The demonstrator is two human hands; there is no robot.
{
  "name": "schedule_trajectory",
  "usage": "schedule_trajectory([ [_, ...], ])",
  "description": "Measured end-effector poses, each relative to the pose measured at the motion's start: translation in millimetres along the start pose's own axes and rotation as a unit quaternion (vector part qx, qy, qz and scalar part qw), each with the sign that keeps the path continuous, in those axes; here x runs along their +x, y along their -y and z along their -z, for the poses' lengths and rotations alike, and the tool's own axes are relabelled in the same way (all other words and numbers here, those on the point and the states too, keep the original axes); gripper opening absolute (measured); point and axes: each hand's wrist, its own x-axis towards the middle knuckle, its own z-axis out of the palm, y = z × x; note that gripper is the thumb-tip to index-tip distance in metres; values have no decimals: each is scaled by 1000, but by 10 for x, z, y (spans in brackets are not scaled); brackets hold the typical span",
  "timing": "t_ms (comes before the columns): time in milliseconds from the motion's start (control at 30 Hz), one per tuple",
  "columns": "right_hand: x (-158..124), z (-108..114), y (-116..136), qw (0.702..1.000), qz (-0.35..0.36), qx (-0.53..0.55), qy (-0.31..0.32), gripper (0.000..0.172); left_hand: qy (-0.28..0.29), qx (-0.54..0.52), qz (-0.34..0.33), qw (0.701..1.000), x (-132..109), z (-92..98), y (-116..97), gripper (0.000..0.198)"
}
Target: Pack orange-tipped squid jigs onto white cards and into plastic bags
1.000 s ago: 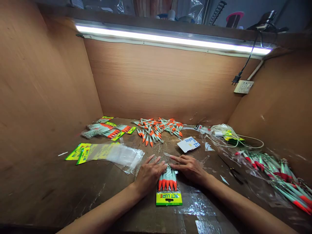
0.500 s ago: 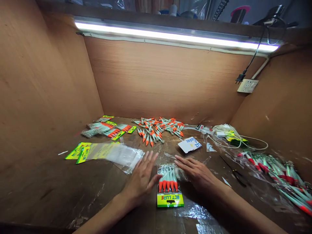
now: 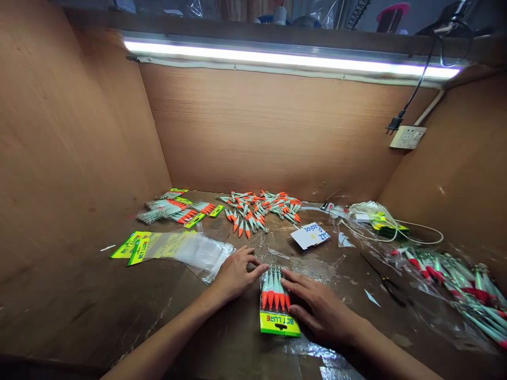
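Note:
A clear pack of fishing lures [image 3: 273,293], pale bodies with orange ends under a yellow-green BCT LURE header, lies in front of me with its header toward me. My right hand [image 3: 315,303] grips its right edge, fingers near the top corner and thumb lower down, covering part of that side. At the pack's upper left corner is the thumb tip of my left hand [image 3: 237,272]; its other fingers are loosely bent and apart, near a fan of clear bags [image 3: 198,250] with yellow headers.
Loose lures [image 3: 253,211] are heaped at the back, filled packs [image 3: 174,208] to their left. A handwritten card [image 3: 310,235] stands behind my right hand. Pliers [image 3: 388,285], a white cable [image 3: 420,227] and more lures [image 3: 467,285] lie at right, below a wall socket [image 3: 407,137].
My right hand has come down and toward me onto the pack's right side. My left hand has drawn its fingers in, with its thumb now at the top corner. The pack has turned slightly.

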Motion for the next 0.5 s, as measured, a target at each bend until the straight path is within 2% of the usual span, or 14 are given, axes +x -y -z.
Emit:
schedule_trajectory([
  [67,47,-17,-93,994,-62,60,-70,45,15,11,14,1000,13,-19,-63,26],
  [133,133,-21,-194,971,-151,120,-139,45,45,-17,39,998,42,-40,-105,27],
  [167,184,-20,-242,958,-189,153,-155,49,64,-49,56,995,61,-51,-116,29],
  [233,290,-19,-322,933,-235,234,-137,60,92,-134,90,983,109,-73,-123,33],
  [367,440,-51,-390,874,-248,411,-78,75,81,-235,116,962,194,-100,-108,35],
  [500,468,-91,-342,841,-191,491,-123,66,81,-296,139,942,201,-72,-91,37],
])
